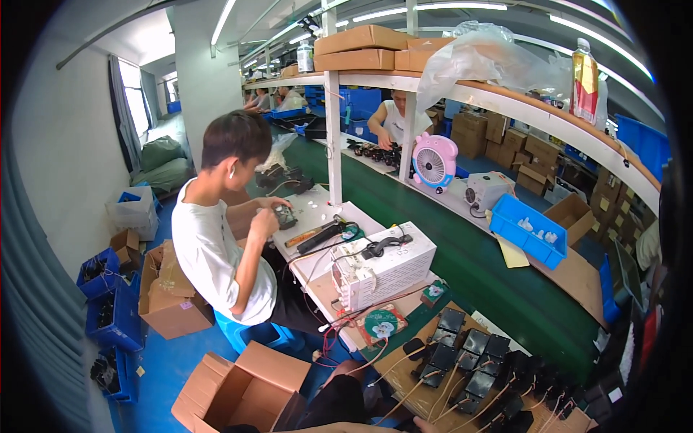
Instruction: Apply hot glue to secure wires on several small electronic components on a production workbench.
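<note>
Along the lower edge, part of my left forearm shows. A sliver of my left hand appears beside a dark piece at the bottom; its fingers are cut off by the picture's edge. My right hand is out of view. Just beyond lie several black box-shaped parts with pale wires, in rows on a brown cardboard sheet. More black parts with wires crowd the lower right. A round green circuit board rests at the bench corner, with red wires hanging near it.
An open carton stands at lower left. A white metal instrument sits on the bench. A co-worker on a blue stool handles a small dark part. Beyond the green conveyor belt are a pink fan and a blue bin.
</note>
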Tool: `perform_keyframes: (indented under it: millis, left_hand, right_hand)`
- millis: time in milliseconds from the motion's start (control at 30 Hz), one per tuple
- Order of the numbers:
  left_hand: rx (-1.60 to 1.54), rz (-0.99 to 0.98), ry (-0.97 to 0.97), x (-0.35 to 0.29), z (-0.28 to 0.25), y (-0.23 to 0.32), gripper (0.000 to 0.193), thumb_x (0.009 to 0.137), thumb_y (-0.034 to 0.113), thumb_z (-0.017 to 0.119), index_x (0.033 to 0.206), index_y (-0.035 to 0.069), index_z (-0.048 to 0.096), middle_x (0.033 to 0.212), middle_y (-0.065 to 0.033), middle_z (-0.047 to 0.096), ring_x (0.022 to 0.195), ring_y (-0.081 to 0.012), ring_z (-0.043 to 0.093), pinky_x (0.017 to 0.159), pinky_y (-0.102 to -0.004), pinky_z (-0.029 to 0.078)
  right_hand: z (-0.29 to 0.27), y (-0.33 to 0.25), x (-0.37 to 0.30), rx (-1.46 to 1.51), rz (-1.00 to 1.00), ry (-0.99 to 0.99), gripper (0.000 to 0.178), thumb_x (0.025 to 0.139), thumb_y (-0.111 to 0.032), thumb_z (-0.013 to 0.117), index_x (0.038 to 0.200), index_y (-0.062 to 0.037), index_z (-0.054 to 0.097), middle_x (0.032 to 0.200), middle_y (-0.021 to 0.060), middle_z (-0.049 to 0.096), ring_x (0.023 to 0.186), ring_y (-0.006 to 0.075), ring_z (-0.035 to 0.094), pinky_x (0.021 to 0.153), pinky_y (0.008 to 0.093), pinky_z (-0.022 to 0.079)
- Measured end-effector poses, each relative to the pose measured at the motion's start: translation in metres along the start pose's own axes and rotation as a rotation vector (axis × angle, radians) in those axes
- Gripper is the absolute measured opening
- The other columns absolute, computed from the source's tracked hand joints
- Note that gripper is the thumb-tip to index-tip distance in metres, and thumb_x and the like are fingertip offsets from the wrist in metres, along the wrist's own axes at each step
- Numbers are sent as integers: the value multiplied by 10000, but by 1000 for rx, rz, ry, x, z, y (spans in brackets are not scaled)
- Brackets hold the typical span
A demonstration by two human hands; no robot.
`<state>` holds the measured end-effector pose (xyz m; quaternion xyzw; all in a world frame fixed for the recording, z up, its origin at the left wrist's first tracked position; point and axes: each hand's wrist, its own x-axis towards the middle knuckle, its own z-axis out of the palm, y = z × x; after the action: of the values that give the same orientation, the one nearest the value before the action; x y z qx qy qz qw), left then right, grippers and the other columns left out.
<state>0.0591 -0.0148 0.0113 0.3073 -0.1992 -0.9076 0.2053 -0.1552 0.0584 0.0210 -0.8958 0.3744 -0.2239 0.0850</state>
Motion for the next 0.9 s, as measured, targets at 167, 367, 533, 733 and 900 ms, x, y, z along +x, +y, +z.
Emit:
perform_keyframes:
  millis: [167,367,533,733,900]
  left_hand:
    - [247,239,4,1,-7,-2,662,895,297,722,1421,17,432,1320,-130,563,1168,-261,555,1024,-362,443]
    - [513,455,48,6,-9,0,674,873,250,749,1420,17,431,1324,-134,560,1167,-256,552,1030,-356,434]
    - [420,697,200,9,-16,-13,712,787,110,789,1398,2,439,1303,-137,568,1153,-232,545,1021,-344,426]
    - [381,898,441,8,-16,-39,613,776,69,758,1328,-10,502,1212,-126,614,1065,-225,581,954,-332,470]
    - [259,989,624,10,-12,-41,543,767,38,735,1271,-13,538,1146,-119,638,953,-223,615,860,-315,513]
  right_hand:
    - [-15,-20,19,343,573,299,579,918,-18,540,1471,10,371,1445,236,452,1293,383,495,1051,417,424]
    - [45,-8,25,400,450,473,473,934,-27,519,1402,14,463,1391,211,501,1191,343,564,991,366,466]
    - [40,-33,54,357,510,572,419,927,-29,532,1345,8,527,1329,195,534,1107,333,585,933,359,479]
    - [19,-48,55,470,574,438,343,899,-6,569,1239,-1,616,1077,160,621,860,283,602,771,330,489]
    - [11,-61,76,586,629,388,350,917,-4,564,1264,-11,611,906,101,620,678,214,524,643,302,446]
